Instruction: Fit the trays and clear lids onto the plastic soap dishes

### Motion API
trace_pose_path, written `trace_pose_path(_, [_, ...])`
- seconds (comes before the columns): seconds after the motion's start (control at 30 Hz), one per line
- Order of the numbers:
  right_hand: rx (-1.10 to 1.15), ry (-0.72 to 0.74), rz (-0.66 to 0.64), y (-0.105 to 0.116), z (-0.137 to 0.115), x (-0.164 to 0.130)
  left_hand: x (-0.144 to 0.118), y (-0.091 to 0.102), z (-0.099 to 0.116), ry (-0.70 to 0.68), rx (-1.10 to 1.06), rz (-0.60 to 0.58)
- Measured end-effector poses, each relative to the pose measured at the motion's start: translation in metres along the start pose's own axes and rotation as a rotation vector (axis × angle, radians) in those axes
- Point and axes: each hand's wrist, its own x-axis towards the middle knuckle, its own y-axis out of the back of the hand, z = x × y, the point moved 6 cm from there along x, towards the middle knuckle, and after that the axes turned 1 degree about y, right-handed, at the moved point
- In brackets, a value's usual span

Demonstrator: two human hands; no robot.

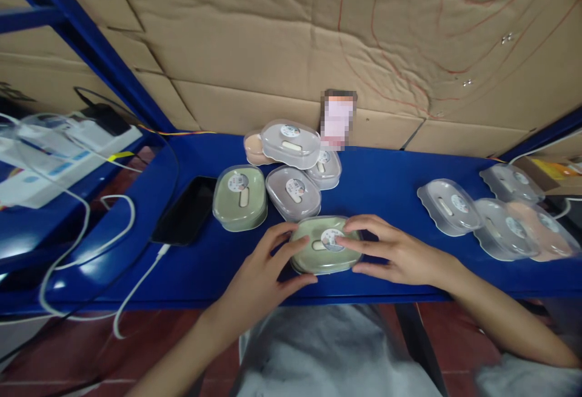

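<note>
In front of me on the blue shelf lies a green lidded plastic box (313,262) with rounded corners, a clear cover, a round sticker and a small cream tab. My left hand (270,260) grips its left end, with fingers on the top and the thumb along the near edge. At the opposite end, my right hand (393,251) curls its fingers over the cover and the right side, touching the sticker. A second green box (240,209) stands just beyond, to the left. Beside it sits a grey box (293,194); another grey box (291,144) rests tilted on others behind.
Several clear-covered boxes (452,208) in grey and peach lie at the right. At left are a black phone (184,212) with a white cable (139,288) and a power strip (68,163). Cardboard (250,39) backs the blue shelf (377,188); a pixelated upright object (337,119) leans there.
</note>
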Motion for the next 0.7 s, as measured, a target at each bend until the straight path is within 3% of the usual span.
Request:
trace_pose_path(0.3, [-0.227,0.104,0.018,-0.005,-0.012,0.003,-0.005,0.003,0.004,-0.079,0.205,0.032])
trace_pose_path(0.47, [-0.246,0.157,-0.017,-0.011,-0.014,0.006,-0.006,0.005,0.008,-0.198,0.368,0.034])
trace_pose_path(0.7, [-0.251,0.167,-0.037,-0.021,-0.012,0.002,-0.007,0.008,0.011,-0.270,0.416,0.055])
